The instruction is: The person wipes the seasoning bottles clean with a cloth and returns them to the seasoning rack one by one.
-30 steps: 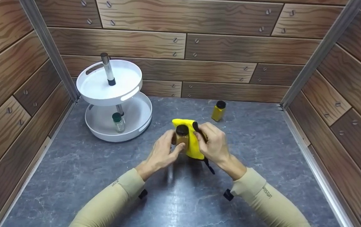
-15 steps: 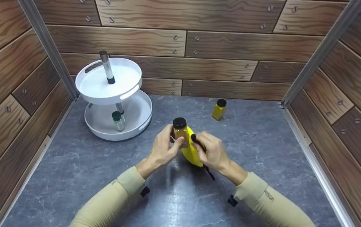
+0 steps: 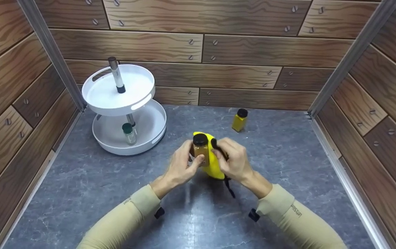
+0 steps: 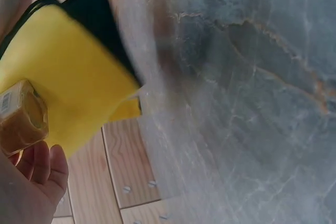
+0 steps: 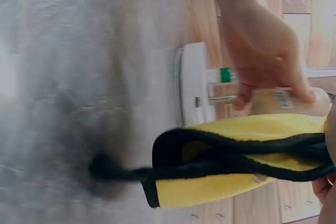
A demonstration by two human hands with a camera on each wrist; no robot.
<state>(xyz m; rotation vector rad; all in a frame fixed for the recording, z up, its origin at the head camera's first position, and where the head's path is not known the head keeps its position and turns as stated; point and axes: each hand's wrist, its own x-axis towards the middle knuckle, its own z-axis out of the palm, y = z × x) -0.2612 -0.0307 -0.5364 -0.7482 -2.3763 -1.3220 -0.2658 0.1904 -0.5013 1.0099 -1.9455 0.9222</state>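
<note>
My left hand (image 3: 179,166) grips a square spice jar (image 3: 201,150) with a black lid and brown contents, holding it upright above the table. In the left wrist view the bottom of the jar (image 4: 32,111) faces the camera, and a barcode label shows on one side. My right hand (image 3: 235,159) pinches a yellow cloth (image 3: 214,168) with black edging. The cloth lies along the jar's right side and hangs folded, as the right wrist view shows, with the dark trim (image 5: 178,171) trailing down. The cloth's upper part is hidden by the right hand there.
A second spice jar (image 3: 239,121), yellow with a black lid, stands at the back right. To the left is a white two-tier tray stand (image 3: 129,150); a green-capped glass jar (image 3: 129,135) sits on its lower tier. Wood-patterned walls (image 3: 246,52) enclose the grey table (image 3: 277,145).
Half a second ago the jar rose and the cloth slid lower along it. Now the jar is back down and the cloth has moved up again. Both hands keep their hold.
</note>
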